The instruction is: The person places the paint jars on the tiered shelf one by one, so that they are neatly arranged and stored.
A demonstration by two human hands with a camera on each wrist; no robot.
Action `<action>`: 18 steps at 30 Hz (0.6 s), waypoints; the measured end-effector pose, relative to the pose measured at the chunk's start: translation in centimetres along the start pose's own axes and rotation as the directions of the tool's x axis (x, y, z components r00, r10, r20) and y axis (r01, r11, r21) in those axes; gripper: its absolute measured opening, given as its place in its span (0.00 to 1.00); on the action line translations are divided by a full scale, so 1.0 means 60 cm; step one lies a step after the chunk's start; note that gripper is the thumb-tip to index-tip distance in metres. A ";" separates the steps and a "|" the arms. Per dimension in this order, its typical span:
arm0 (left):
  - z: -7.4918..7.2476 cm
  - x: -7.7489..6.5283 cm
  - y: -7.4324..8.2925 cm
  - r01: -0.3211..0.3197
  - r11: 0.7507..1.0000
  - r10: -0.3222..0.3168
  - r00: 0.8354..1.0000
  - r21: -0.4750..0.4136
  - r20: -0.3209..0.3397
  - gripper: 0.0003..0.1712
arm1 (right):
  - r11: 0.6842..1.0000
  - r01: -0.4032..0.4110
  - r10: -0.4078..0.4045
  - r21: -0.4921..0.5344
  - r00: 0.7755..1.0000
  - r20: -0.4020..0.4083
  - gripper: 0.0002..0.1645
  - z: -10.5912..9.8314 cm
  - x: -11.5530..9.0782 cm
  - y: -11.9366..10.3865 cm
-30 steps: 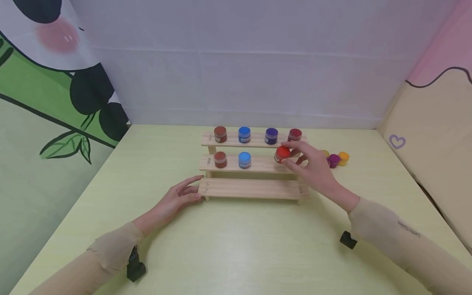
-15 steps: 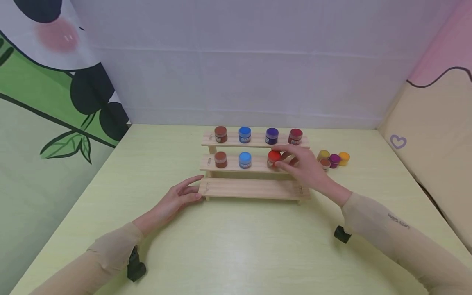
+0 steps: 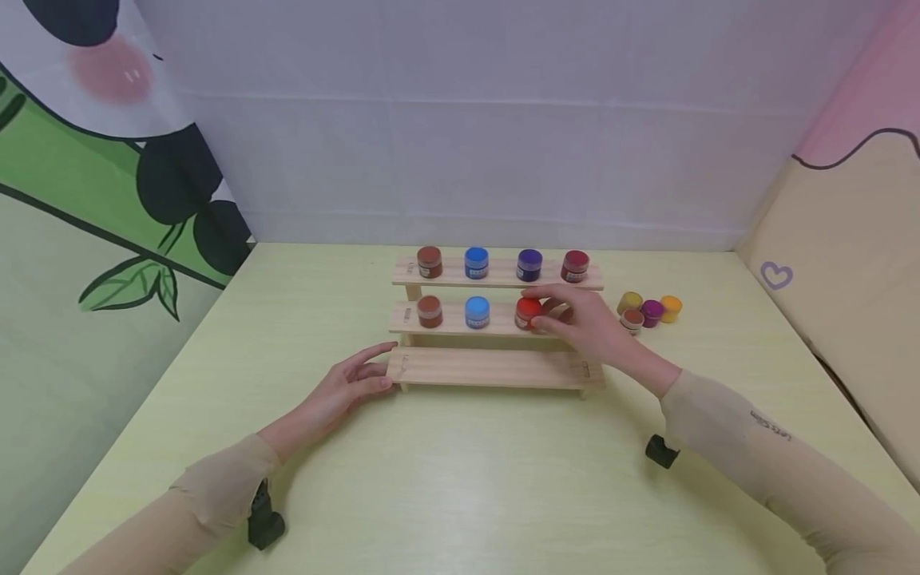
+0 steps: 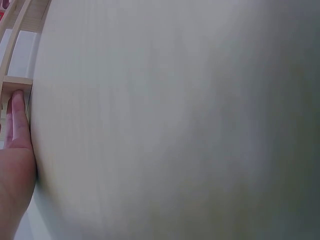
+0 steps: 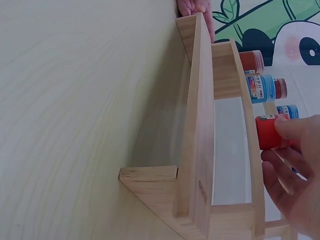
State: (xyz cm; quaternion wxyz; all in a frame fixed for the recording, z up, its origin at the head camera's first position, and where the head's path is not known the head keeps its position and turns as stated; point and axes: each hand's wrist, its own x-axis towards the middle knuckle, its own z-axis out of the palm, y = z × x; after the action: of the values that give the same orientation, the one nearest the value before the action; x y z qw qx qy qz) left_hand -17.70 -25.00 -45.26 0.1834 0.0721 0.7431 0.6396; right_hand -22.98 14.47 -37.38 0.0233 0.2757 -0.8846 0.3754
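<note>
My right hand (image 3: 585, 319) pinches a small red paint jar (image 3: 527, 313) between thumb and fingers, on the middle step of a three-step wooden rack (image 3: 489, 367). In the right wrist view, the red jar (image 5: 268, 133) is held at the step's edge. To its left on that step stand a light blue paint jar (image 3: 477, 312) and a brown one (image 3: 430, 311). My left hand (image 3: 345, 389) touches the left end of the lowest step. The left wrist view shows its extended fingers (image 4: 19, 117) against the rack's end piece.
The top step bears brown (image 3: 430, 262), blue (image 3: 476, 263), dark purple (image 3: 529, 265) and dark red (image 3: 575, 267) jars. Right of the rack, yellow (image 3: 630, 303), purple (image 3: 652, 313), orange (image 3: 670, 308) and brown-red (image 3: 632, 321) jars sit on the table (image 3: 460, 479).
My right hand has moved left along the middle step with the red jar, bringing it closer to the light blue jar. My left hand has stayed at the rack's end.
</note>
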 end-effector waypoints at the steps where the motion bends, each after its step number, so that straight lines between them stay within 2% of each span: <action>1: 0.000 0.000 0.000 -0.001 1.000 0.001 1.000 0.001 0.000 0.39 | 1.000 0.004 -0.004 0.001 1.000 0.004 0.26 0.000 0.001 0.000; 18: 0.001 -0.003 0.005 0.019 1.000 -0.019 1.000 0.019 -0.012 0.38 | 0.999 0.048 -0.048 0.002 0.997 0.067 0.26 -0.009 0.005 0.006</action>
State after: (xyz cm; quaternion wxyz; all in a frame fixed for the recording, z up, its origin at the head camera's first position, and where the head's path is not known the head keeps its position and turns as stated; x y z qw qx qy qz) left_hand -17.55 -24.94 -44.93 0.1846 0.0630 0.7507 0.6312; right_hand -23.53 14.91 -37.14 0.0025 0.3094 -0.8778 0.3656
